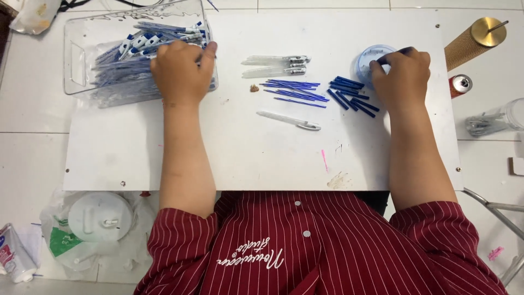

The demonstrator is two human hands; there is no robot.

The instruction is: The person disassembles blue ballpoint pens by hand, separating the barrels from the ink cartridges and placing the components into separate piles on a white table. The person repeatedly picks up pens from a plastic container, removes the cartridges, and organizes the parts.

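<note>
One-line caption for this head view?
Left hand reaches into clear tray of pens; right hand at small round container.

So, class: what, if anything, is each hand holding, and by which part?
The right hand pinches a dark blue pen part by its near end. The left hand rests on the pens in the clear tray; any hold cannot be told.

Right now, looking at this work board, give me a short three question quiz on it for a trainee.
1. True or false: the left hand rests in the clear plastic tray of pens.
2. Which lies nearest the right hand? A: the clear pen barrel B: the round clear container C: the white lid
3. What colour are the thin refills at the board's middle?

Key: 1 true; 2 B; 3 blue.
</note>
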